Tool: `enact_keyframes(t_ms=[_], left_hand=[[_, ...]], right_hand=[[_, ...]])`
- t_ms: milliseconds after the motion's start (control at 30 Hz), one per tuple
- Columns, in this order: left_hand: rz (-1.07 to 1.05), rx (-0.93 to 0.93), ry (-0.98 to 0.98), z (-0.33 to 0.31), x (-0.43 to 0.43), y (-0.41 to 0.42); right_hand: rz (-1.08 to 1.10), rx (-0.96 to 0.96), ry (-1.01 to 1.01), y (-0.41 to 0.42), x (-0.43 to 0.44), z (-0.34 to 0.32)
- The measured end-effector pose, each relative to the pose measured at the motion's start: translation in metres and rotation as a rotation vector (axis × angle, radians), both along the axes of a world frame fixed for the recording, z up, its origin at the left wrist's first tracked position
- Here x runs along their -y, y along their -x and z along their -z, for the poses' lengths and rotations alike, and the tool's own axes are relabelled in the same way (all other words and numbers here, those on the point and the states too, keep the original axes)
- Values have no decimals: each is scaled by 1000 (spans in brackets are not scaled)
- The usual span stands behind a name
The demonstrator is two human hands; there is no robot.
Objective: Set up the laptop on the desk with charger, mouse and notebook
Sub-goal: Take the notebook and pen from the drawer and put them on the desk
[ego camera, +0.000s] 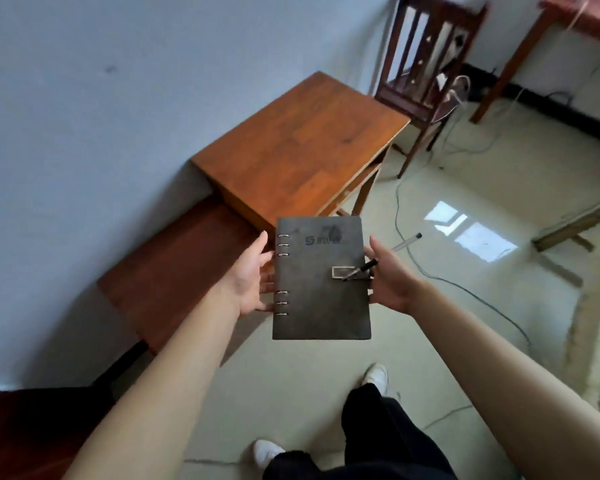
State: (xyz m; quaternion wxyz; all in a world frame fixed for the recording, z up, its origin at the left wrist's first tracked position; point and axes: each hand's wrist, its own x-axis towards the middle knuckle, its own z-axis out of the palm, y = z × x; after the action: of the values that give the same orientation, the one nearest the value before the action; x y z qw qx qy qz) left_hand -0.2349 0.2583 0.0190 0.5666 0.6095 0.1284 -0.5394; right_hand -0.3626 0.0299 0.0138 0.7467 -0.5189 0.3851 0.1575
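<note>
We carry the grey notebook [321, 278] flat above the floor, short of the bare bench [302, 147], left hand [252, 278] and right hand [388, 275] each in a loose side grip, so keep it level lest the pen [360, 270] rolls off.

There is a single view, taken from the head of a standing person and aimed forward and steeply down, so that the notebook [321, 278], held out at about waist height, sits near the middle of the frame and close to the lens. Beyond the notebook the wooden worktop [302, 147] stands against the wall, farther from the camera, with a chair [426, 64] past its far right corner near the top edge; below the notebook the person's own legs and white shoes [376, 375] stand on the floor [465, 220]. The wide lens bends the wall and the frame edges, and both forearms run in from the bottom corners toward the notebook.
</note>
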Motion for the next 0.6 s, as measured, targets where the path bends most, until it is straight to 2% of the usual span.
enact_keyframes(t_ms=[234, 400, 601], left_hand=[[120, 106, 33, -80, 136, -17], [202, 158, 25, -97, 269, -18], [229, 129, 56, -102, 418, -14]], right_hand=[[37, 113, -77, 30, 136, -76], [112, 155, -102, 48, 256, -90], [171, 193, -95, 70, 393, -113]])
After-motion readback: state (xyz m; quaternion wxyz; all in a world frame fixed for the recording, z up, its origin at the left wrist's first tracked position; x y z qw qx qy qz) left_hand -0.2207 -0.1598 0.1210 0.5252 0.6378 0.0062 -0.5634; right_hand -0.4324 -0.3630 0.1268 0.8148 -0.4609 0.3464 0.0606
